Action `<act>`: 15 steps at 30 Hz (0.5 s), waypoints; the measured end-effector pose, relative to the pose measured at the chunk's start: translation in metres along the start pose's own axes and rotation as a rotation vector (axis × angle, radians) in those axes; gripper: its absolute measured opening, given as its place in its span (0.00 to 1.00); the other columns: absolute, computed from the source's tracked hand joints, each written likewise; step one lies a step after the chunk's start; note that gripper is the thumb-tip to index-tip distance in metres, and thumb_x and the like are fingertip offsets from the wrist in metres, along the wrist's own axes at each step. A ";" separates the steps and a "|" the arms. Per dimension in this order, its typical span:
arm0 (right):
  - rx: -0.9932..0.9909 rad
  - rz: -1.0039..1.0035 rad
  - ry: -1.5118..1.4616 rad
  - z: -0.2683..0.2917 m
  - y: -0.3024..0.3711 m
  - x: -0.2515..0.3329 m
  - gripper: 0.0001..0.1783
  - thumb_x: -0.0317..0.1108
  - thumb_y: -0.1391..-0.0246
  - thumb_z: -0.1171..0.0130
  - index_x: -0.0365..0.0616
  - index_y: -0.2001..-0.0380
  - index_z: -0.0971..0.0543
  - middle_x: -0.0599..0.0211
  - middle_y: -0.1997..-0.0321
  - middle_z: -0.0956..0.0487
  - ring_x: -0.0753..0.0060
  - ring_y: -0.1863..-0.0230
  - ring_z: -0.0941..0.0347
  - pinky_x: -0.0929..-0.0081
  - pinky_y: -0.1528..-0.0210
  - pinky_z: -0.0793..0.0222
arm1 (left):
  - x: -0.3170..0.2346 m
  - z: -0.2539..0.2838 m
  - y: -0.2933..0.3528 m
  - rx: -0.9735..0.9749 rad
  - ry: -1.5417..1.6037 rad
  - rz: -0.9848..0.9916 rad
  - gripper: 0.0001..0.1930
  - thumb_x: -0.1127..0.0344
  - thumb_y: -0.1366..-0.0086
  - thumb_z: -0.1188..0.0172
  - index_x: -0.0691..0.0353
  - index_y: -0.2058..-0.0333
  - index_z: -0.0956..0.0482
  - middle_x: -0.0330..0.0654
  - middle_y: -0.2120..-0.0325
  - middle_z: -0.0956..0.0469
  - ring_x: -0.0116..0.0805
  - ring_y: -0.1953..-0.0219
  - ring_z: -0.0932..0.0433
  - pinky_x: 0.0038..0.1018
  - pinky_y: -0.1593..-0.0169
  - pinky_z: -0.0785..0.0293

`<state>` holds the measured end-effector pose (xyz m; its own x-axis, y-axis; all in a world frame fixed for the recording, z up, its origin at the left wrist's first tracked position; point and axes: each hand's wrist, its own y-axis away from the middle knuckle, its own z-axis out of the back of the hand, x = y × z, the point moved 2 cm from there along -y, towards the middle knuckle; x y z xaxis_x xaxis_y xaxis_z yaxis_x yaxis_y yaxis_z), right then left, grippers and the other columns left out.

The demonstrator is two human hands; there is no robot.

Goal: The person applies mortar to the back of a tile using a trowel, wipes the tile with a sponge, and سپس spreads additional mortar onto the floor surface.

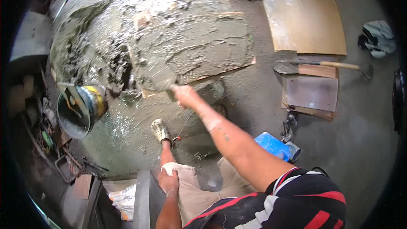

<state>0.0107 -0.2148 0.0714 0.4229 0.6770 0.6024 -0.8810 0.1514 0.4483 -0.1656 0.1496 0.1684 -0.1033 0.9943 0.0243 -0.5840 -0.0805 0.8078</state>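
Note:
My right hand (185, 94) reaches forward and grips the handle of a trowel (153, 75) whose blade is loaded with wet grey mortar. The blade lies at the near left edge of a mortar heap (203, 46) spread on a flat board (250, 61) on the ground. My left hand (168, 181) rests on my left knee, fingers curled over the beige shorts, holding nothing. My left foot in a mortar-spattered clog (161, 130) stands on the wet floor below the board.
A bucket (80, 108) with a yellow band lies on its side at left. A shovel (296, 65) rests across wooden boards (305, 23) at right. A blue object (273, 145) lies near my right leg; cloth (378, 37) lies far right. Debris and tools clutter the lower left.

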 end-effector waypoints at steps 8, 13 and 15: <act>0.015 -0.638 -0.115 0.025 0.081 -0.053 0.33 0.61 0.33 0.58 0.44 0.57 0.17 0.43 0.53 0.18 0.38 0.48 0.22 0.44 0.46 0.27 | 0.019 -0.007 0.004 -0.020 -0.018 0.076 0.37 0.44 0.34 0.41 0.65 0.36 0.30 0.56 0.39 0.28 0.54 0.33 0.35 0.47 0.32 0.38; -0.321 -0.613 -0.004 0.071 0.153 -0.214 0.27 0.55 0.32 0.56 0.42 0.61 0.18 0.42 0.58 0.18 0.35 0.53 0.21 0.44 0.51 0.26 | -0.001 -0.017 0.004 0.004 -0.057 0.028 0.39 0.44 0.35 0.41 0.67 0.35 0.33 0.56 0.38 0.28 0.53 0.33 0.35 0.47 0.33 0.37; -0.372 -0.675 -0.041 0.094 0.170 -0.241 0.28 0.55 0.32 0.55 0.41 0.63 0.19 0.43 0.61 0.17 0.37 0.57 0.20 0.46 0.54 0.25 | -0.003 -0.018 0.004 0.016 -0.067 0.018 0.38 0.44 0.35 0.41 0.67 0.35 0.32 0.56 0.38 0.29 0.53 0.33 0.35 0.48 0.33 0.37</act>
<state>-0.2207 -0.4202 0.0649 0.8952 0.3255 0.3044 -0.4393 0.7594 0.4799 -0.1823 0.1453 0.1608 -0.0598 0.9952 0.0779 -0.5692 -0.0980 0.8163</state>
